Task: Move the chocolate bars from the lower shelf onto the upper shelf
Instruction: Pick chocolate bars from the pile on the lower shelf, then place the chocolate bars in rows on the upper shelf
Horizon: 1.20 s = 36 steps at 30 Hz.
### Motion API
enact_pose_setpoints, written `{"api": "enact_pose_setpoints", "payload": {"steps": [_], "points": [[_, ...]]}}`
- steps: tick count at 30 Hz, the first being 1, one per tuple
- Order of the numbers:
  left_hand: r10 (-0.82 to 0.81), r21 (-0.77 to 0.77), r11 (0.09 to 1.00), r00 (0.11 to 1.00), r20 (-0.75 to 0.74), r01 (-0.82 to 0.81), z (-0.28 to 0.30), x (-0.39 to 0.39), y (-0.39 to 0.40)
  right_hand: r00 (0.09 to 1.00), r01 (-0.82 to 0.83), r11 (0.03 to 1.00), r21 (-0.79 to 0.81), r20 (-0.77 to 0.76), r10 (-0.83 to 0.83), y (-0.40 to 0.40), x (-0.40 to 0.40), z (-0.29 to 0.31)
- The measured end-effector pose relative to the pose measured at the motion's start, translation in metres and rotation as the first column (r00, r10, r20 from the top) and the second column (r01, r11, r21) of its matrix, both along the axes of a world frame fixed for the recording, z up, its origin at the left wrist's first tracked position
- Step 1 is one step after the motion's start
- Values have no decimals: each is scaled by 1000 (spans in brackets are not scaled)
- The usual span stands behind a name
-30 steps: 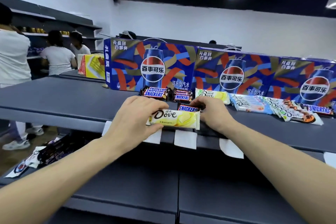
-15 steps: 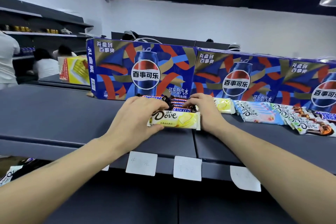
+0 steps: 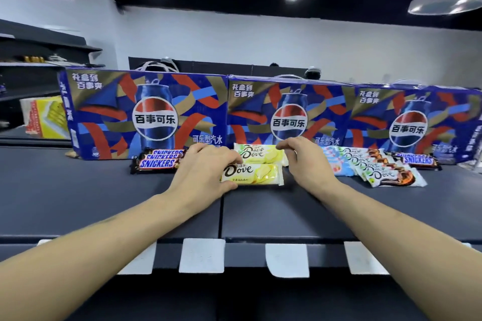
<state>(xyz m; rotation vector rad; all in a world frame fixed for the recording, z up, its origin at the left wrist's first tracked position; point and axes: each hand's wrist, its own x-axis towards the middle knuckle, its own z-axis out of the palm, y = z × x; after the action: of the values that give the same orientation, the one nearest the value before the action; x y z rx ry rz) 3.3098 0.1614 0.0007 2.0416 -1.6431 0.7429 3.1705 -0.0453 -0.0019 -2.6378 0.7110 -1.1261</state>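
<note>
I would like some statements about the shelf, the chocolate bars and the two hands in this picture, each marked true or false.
1. The left hand holds a yellow Dove bar by its left end. True.
2. The right hand grips a Snickers bar. False: it hovers with curled fingers beside a second yellow Dove bar and holds nothing that I can see.
3. A stack of Snickers bars lies left of the left hand. True.
4. Green boxes stand behind the bars. False: they are blue Pepsi boxes.
5. The upper shelf carries white labels on its front edge. True.
</note>
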Motion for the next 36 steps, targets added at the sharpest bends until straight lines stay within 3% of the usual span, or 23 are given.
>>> {"api": "enact_pose_setpoints", "payload": {"steps": [9, 17, 22, 28, 36], "points": [[118, 138, 985, 989, -88, -105, -3, -3, -82, 990, 28, 999, 19, 137, -30, -20, -22, 7], [267, 183, 953, 954, -139, -240, -5, -1, -112, 990, -3, 1000, 7, 143, 2, 0, -25, 4], [214, 166, 967, 970, -111, -194, -2, 2, -111, 992, 37, 998, 45, 116, -42, 20, -25, -2], [76, 109, 992, 982, -172, -58, 1, -14, -68, 995, 29, 995, 95, 95, -38, 57, -25, -15], [-36, 35, 998, 944, -329, 50, -7, -63, 65, 986, -75, 994, 74, 151, 63, 156, -53, -30]]}}
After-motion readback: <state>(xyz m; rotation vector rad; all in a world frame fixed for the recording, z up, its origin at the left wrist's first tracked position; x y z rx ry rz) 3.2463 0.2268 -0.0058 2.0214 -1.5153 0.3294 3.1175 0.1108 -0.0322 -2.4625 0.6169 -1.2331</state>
